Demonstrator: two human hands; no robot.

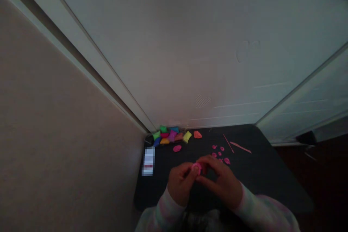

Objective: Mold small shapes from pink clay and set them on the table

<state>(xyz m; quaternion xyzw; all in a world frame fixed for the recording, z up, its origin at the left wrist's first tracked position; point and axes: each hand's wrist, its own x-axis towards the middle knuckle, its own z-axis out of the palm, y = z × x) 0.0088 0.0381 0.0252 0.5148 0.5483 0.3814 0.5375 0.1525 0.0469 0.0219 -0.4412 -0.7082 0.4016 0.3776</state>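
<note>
Pink piece between left hand and right hand

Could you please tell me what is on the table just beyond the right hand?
Small pink pieces lie on the table beyond the right hand, which partly hides the nearest ones; anything beneath it is covered.

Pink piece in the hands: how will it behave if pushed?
The pink piece probably dents easily: the left hand seems to press its thumb into it. Likely light: it's small, held by fingertips. May roll: its outline looks round.
</note>
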